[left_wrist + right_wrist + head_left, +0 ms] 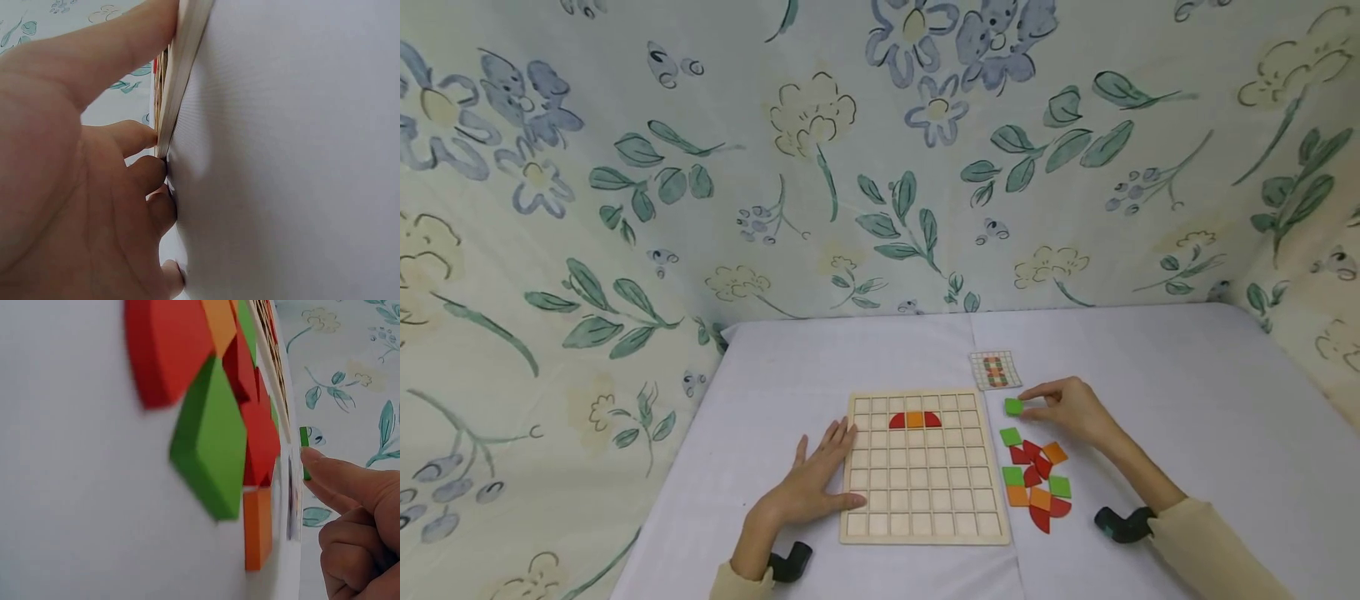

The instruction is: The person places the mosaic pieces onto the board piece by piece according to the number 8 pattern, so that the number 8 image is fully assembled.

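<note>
A wooden grid board [925, 535] lies on the table, with an orange square tile [914, 420] between two red quarter-round tiles [898, 421] in an upper row. My left hand [812, 483] rests at the board's left edge, fingers spread, thumb and fingertips touching the frame; the left wrist view shows this edge [181, 75] up close. Between thumb and index finger, my right hand [1071, 408] pinches a green square tile [1013, 407], just right of the board's upper corner. That green tile [305, 453] appears edge-on in the right wrist view, raised off the table.
Several loose tiles in green, orange and red lie right of the board, among them a green tile [1059, 487] and an orange tile [1056, 452]. A small pattern card [996, 370] lies behind the board's right corner. Floral cloth [880, 167] hangs behind the white table [805, 358].
</note>
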Demonstrator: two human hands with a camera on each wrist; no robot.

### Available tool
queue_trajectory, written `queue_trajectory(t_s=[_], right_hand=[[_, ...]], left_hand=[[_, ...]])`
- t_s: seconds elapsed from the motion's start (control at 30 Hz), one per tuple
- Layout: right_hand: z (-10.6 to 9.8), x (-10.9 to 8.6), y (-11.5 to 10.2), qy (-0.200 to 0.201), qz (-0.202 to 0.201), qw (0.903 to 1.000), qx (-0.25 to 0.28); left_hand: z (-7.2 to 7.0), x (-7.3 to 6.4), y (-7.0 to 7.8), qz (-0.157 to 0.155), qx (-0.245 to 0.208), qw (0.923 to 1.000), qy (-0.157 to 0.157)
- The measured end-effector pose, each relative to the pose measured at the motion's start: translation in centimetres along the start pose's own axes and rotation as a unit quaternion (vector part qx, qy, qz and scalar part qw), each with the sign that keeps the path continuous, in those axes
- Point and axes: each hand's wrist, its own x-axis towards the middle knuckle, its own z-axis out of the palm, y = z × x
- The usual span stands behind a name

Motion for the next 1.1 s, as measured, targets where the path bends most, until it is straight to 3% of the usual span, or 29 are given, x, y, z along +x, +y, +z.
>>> queue_trajectory(t_s=[0.57,0.8,1.1], right_hand=[[4.4,-0.7,-5.7,-0.065,-0.048,0.9945,0.066],[5.8,-1.0,-6.9,-0.086,-0.069,0.9904,0.084],[7.7,-0.8,-7.5,-0.082,-0.071,0.991,0.079]], left_hand=[[0.2,0.0,0.2,-0.005,-0.014,0.9999,0.005],[0.4,0.3,0.2,-0.005,-0.007,0.9999,0.006],[0.4,-0.1,0.4,-0.005,-0.013,0.9999,0.003]])
